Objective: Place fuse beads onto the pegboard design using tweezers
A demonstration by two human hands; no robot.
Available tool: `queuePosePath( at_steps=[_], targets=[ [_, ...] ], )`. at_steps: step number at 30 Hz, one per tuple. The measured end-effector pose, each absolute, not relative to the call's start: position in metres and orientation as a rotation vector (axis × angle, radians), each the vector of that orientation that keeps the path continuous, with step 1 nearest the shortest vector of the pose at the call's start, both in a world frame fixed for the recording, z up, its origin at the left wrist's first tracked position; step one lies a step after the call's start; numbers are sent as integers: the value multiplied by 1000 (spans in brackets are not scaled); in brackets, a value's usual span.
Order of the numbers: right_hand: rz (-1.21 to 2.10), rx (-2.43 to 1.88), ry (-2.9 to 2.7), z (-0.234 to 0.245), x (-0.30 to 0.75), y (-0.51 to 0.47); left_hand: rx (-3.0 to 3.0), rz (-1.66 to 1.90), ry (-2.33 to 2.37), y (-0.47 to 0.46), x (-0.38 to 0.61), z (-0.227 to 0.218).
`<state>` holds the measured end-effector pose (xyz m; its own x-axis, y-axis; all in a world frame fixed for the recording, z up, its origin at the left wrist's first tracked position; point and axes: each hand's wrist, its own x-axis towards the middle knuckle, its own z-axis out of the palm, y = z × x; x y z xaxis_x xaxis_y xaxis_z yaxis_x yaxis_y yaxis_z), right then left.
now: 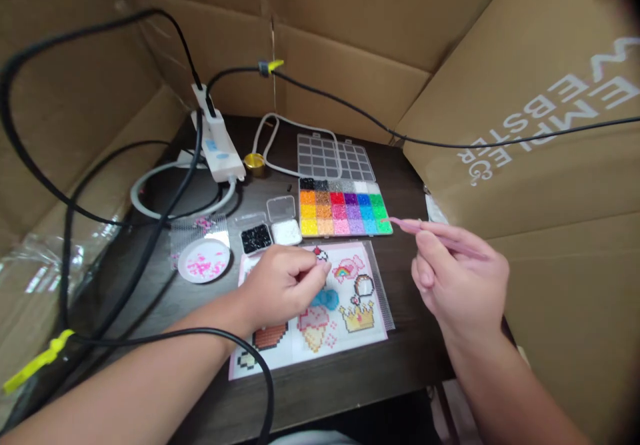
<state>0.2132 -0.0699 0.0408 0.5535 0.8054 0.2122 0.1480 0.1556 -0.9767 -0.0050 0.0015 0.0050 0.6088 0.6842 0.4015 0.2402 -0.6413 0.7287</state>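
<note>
My right hand (463, 278) is closed around pink tweezers (450, 238), whose tips point left over the green beads at the right edge of the bead box (345, 235). Small beads sorted by colour fill its compartments, and its clear lid (320, 158) lies open behind. My left hand (285, 285) rests over the pattern sheet (345, 350), thumb and fingers pressed together; what they hold, if anything, is hidden. Pixel pictures show on the sheet, among them a crown (359, 318) and an ice cream (314, 325). A clear pegboard (383, 291) sticks out beneath the sheet's right side.
Left of the sheet stand a white dish (185, 275) of pink beads and small boxes of black beads (256, 238) and white beads (287, 233). A power strip (220, 148) and a gold-coloured round object (255, 163) sit behind. Black cables (150, 258) loop across the left; cardboard walls (350, 85) surround the table.
</note>
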Motion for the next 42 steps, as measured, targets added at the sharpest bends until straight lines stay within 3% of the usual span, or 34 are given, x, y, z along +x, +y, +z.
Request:
queuePosePath(
  at_steps=[10,42],
  targets=[
    [783,-1442,-1014,-26,237,-138,2198,899,727,3,-4,8],
    [777,-1503,-1312,-15,234,-132,2183,879,716,1,-2,8]
  ],
)
